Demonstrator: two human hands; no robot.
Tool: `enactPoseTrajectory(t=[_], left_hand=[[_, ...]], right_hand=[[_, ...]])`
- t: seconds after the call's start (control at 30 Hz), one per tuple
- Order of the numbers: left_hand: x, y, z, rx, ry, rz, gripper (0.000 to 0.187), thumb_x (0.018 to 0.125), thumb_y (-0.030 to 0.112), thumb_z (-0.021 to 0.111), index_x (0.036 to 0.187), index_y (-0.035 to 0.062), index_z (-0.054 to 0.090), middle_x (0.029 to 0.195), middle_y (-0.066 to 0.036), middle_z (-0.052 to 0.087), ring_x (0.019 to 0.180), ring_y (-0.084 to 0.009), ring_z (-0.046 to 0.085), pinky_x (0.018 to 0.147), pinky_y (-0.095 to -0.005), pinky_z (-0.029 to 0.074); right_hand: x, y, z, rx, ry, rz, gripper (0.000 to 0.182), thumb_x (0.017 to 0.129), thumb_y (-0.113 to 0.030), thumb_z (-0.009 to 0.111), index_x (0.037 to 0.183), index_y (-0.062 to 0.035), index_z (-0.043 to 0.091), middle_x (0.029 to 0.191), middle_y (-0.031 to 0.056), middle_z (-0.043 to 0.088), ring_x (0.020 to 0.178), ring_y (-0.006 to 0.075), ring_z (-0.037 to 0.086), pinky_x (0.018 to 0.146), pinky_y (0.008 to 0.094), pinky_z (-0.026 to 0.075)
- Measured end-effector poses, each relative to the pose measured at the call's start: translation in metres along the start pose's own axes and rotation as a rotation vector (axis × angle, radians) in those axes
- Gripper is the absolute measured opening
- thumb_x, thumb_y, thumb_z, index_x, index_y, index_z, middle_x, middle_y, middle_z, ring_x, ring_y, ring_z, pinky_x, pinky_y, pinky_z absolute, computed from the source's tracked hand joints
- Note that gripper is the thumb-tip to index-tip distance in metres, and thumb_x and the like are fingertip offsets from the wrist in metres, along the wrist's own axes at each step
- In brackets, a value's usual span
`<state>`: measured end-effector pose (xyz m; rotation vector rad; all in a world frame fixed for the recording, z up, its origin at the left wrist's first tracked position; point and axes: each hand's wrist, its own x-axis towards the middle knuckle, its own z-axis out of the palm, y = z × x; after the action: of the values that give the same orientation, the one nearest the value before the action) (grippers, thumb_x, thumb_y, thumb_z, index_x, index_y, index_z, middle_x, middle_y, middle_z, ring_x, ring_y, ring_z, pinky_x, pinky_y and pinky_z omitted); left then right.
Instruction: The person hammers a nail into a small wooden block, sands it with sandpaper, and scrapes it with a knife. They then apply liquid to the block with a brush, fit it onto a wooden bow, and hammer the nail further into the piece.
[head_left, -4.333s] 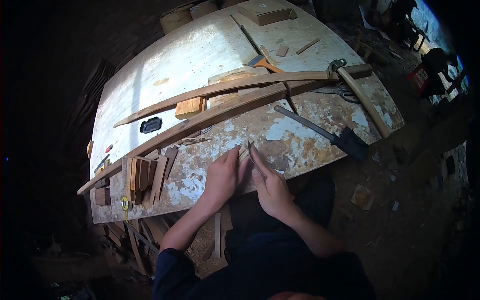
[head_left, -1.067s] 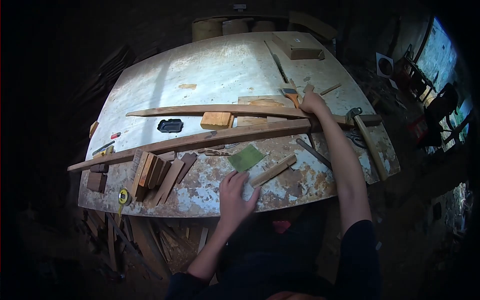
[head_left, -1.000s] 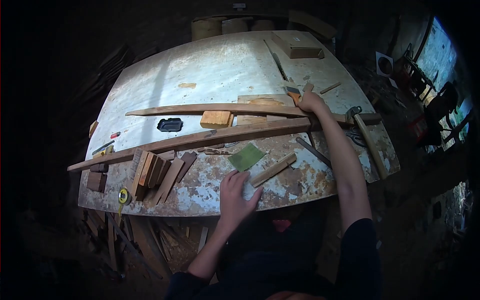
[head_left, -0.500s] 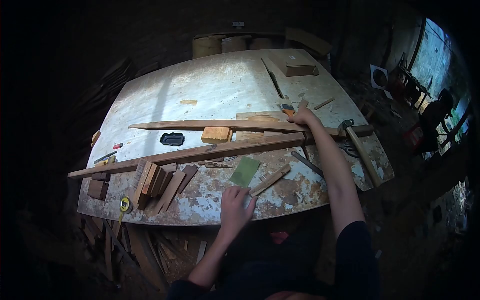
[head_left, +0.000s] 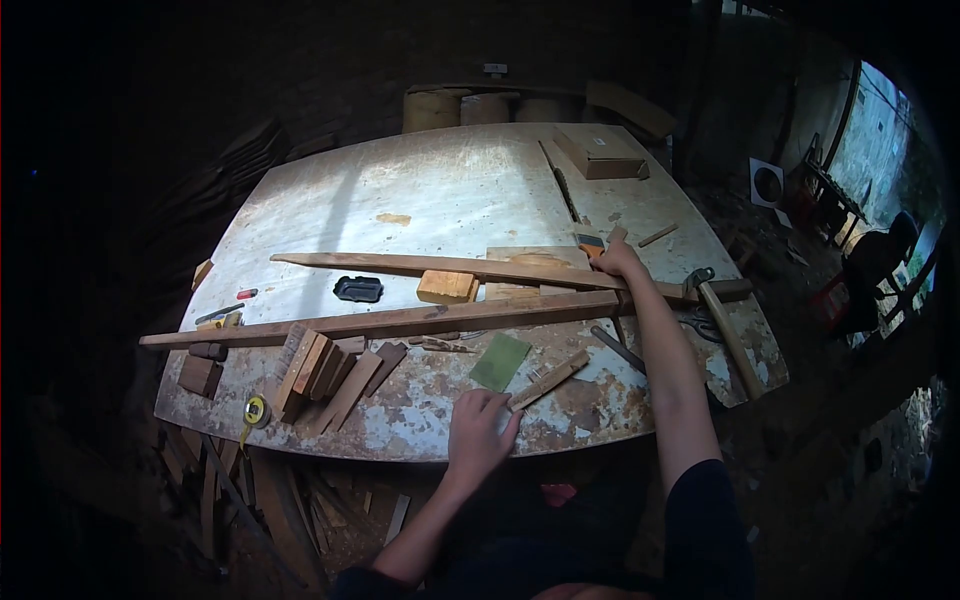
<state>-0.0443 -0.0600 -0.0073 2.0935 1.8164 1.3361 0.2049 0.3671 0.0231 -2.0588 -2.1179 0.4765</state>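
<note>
My right hand (head_left: 618, 262) reaches across the long wooden rails, its fingers closed around the orange handle of a tool (head_left: 591, 246) with a grey part beyond the grip. A long dark strip (head_left: 563, 190) lines up with that tool. A short wood piece (head_left: 619, 233) stands right by these fingers. Low on the table, my left hand (head_left: 480, 432) is open, thumb and fingers apart and curved. Its fingertips are beside the near end of a narrow wooden stick (head_left: 550, 381). Just above them lies a green sheet (head_left: 500, 362), resembling sandpaper.
A long rail (head_left: 420, 318) and a curved one (head_left: 400, 262) cross the table (head_left: 400, 170). A hammer (head_left: 725, 330) lies at right. Around the left are wood blocks (head_left: 305, 375), a tape measure (head_left: 256, 410) and a black tray (head_left: 358, 289). A cardboard box (head_left: 605, 155) sits far back.
The camera view has tilted, so the table and both hands appear slightly lower. Otherwise the hands keep nearly the same places over the table.
</note>
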Motion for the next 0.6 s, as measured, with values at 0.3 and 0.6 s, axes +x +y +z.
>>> enactPoseTrajectory(t=[0.3,0.6], left_hand=[[0.001,0.001,-0.002,0.012,0.013,0.025,0.029,0.087,0.016,0.087,0.110,0.0010,0.077,0.106,-0.014,0.068,0.107,-0.0360,0.065,0.095,-0.0466,0.053],[0.002,0.004,-0.004,0.006,0.028,0.018,0.030,0.089,0.016,0.087,0.111,-0.0010,0.077,0.105,-0.016,0.070,0.103,-0.0361,0.067,0.093,-0.0453,0.054]], right_hand=[[-0.008,-0.009,0.001,0.015,0.057,-0.007,0.068,0.097,-0.037,0.067,0.145,0.0103,0.057,0.126,0.0330,0.074,0.117,0.0443,0.074,0.101,0.0493,0.060],[-0.048,-0.037,-0.055,0.323,0.513,-0.371,0.035,0.106,-0.032,0.064,0.117,-0.0035,0.082,0.104,0.0205,0.081,0.103,0.0401,0.079,0.093,0.0486,0.061]])
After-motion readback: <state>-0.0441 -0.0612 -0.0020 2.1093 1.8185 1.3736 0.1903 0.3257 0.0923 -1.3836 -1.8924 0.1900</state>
